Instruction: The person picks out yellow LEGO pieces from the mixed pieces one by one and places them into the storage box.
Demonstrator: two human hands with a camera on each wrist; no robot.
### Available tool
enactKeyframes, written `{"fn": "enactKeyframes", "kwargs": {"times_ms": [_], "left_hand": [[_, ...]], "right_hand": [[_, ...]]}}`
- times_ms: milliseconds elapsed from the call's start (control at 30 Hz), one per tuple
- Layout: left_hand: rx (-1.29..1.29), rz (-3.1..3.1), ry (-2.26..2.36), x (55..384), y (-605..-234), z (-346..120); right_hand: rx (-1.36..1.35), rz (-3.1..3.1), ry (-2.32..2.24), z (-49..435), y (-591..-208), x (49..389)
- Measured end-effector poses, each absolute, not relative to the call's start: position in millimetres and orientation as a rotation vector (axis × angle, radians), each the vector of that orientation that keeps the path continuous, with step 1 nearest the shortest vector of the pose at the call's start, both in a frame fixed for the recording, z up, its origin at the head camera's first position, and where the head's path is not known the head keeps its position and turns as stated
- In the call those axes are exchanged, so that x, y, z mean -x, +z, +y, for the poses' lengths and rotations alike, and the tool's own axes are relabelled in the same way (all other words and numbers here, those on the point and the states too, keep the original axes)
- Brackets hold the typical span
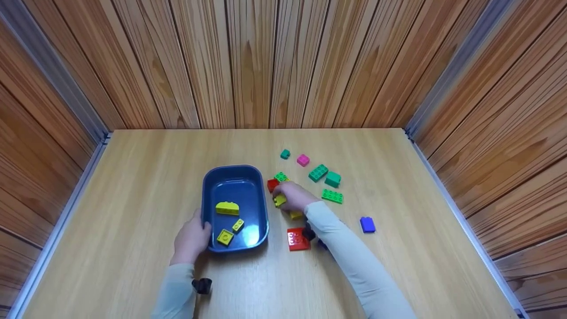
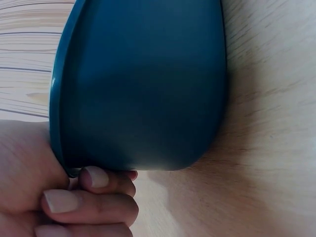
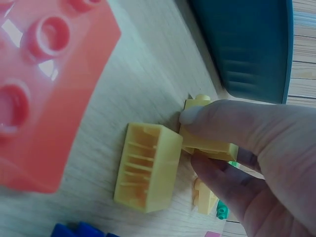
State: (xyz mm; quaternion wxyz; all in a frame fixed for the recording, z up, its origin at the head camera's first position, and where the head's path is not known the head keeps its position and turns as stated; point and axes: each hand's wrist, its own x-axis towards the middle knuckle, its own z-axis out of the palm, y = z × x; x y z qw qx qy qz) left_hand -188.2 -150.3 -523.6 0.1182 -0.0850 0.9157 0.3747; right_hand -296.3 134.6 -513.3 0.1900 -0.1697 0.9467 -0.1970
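A dark blue tray (image 1: 234,173) holds a curved yellow block (image 1: 227,208) and two smaller yellow blocks (image 1: 225,237). My left hand (image 1: 193,237) grips the tray's left rim, its fingers curled at the edge in the left wrist view. To the right of the tray, my right hand (image 1: 293,196) pinches a yellow toy brick (image 3: 210,143) between thumb and fingers. Beside that hand another yellow brick (image 3: 148,168) lies on its side, its hollow underside showing. A red brick (image 1: 298,239) lies nearer the front.
Several green bricks (image 1: 332,196) and a pink brick (image 1: 303,160) are spread behind and right of my right hand. Farther right lies a blue brick (image 1: 367,224). A second red brick (image 1: 272,184) sits close to the tray's right side. Wood-plank walls bound the table.
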Motion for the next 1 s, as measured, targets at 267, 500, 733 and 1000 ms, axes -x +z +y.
{"fn": "enactKeyframes", "kwargs": {"times_ms": [267,500,733,1000], "left_hand": [[0.228,2.731,1.077,189.9,-525.0,-150.3],[0.244,2.707,1.08,189.1,-524.7,-150.0],[0.253,2.706,1.068,188.9,-525.1,-149.3],[0.251,2.712,1.057,188.6,-525.2,-149.7]], "right_hand": [[0.541,2.687,-0.52,135.0,-513.1,297.9],[0.515,2.679,-0.52,133.9,-514.5,297.1],[0.504,2.684,-0.522,134.7,-515.4,296.7],[0.509,2.666,-0.541,134.9,-514.8,297.6]]}}
